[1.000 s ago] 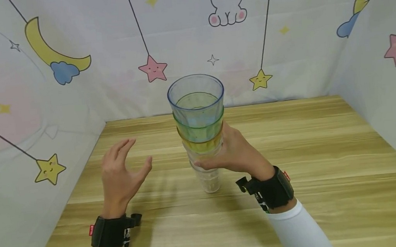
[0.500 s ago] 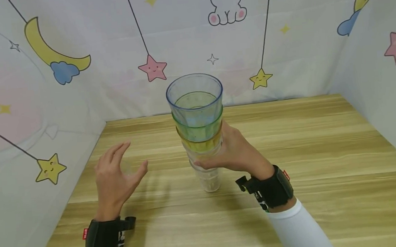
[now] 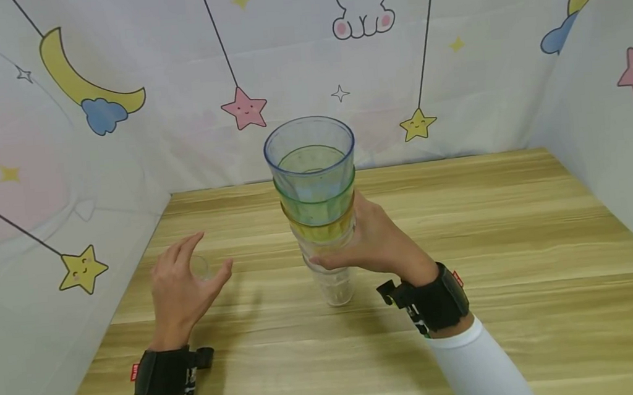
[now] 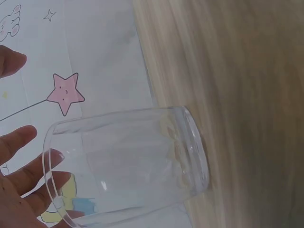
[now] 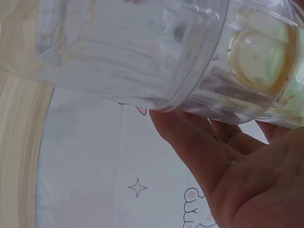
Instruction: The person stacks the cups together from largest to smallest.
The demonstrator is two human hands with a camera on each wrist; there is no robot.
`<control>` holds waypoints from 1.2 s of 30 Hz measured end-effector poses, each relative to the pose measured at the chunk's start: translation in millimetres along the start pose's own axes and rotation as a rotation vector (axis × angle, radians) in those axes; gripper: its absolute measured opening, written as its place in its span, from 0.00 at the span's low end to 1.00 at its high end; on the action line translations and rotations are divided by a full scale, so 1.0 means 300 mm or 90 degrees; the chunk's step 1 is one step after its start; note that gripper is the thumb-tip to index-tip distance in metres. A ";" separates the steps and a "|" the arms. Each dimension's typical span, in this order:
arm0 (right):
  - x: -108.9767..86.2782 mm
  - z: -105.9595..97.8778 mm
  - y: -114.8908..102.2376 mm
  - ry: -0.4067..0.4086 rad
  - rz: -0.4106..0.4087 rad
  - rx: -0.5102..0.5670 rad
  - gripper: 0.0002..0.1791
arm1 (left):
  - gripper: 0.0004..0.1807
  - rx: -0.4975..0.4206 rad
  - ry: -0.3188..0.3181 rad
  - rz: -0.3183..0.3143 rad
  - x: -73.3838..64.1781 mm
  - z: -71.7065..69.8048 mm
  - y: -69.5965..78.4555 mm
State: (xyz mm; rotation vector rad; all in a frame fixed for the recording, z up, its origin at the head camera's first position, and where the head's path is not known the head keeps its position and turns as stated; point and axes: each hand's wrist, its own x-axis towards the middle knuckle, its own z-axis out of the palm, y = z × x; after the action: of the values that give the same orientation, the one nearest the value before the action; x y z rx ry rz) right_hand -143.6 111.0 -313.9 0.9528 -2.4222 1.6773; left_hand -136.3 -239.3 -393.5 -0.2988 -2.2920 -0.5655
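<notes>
A tall stack of nested tumblers (image 3: 316,188) stands upright in the middle of the table. Its top tumbler has a blue rim, with a green and an amber one under it and clear ones at the bottom. My right hand (image 3: 378,242) grips the stack low down from the right, thumb across the front of a clear tumbler (image 5: 118,57). To the left, my left hand (image 3: 178,289) is spread beside a single clear glass (image 4: 128,161) that stands on the table. In the left wrist view the fingers reach behind the glass rim, and the thumb is apart from it.
The wood-grain table (image 3: 463,223) meets a white cloth backdrop (image 3: 172,66) with stars, moons and a bear printed on it. Cloth walls also rise along the left and right sides. Each wrist wears a black strap with a small camera.
My left hand has shifted left and slightly toward me, and the clear glass now shows between its thumb and fingers. The right hand and the stack have hardly moved.
</notes>
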 end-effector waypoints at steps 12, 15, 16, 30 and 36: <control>0.003 -0.001 -0.003 -0.001 -0.004 0.007 0.48 | 0.37 -0.005 -0.049 -0.057 -0.023 0.010 -0.040; 0.004 -0.002 -0.001 -0.004 -0.003 0.013 0.48 | 0.37 -0.013 -0.064 -0.078 -0.028 0.009 -0.042; 0.004 -0.002 -0.002 -0.005 -0.002 0.014 0.48 | 0.37 -0.014 -0.069 -0.085 -0.029 0.009 -0.042; 0.002 -0.003 -0.004 -0.005 0.000 0.008 0.47 | 0.31 -0.009 -0.136 -0.188 -0.043 -0.004 -0.040; 0.000 -0.004 -0.006 -0.007 -0.006 0.009 0.48 | 0.29 -0.005 -0.148 -0.197 -0.049 -0.012 -0.035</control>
State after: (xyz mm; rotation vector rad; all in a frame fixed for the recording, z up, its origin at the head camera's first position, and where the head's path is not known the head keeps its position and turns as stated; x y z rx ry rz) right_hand -143.0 111.5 -311.7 0.9760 -2.4126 1.6924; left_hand -127.6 -250.9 -405.0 -0.0104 -2.5828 -0.7259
